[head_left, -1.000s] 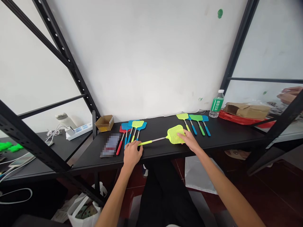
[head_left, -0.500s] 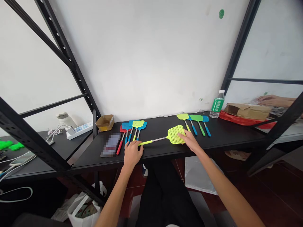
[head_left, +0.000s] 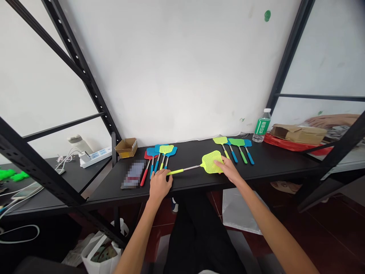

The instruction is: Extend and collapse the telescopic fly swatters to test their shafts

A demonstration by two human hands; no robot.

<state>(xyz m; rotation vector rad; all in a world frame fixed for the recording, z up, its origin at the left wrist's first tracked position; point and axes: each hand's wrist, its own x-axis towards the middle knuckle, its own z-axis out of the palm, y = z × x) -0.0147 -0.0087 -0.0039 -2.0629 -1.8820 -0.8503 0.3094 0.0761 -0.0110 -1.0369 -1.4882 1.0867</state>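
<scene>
Shifting lower off to the right of the bench (head_left: 188, 153), a co-worker's hand (head_left: 332, 120) settles by the cardboard box (head_left: 302, 135), while your own pair barely stirs! You're holding the lime swatter (head_left: 207, 164) sideways, just inside the bench's front edge; looks like a steadying step, and the next move calls for firm support at both ends. Left hand (head_left: 160, 184): fingers curled, closed at the handle's end. Right hand (head_left: 229, 169): pinching the mesh head's right side, thumb on top.

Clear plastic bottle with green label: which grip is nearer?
Right. The right grip, holding the perforated yellow flyswatter, is left of the bottle; the left grip is farther left.
</scene>
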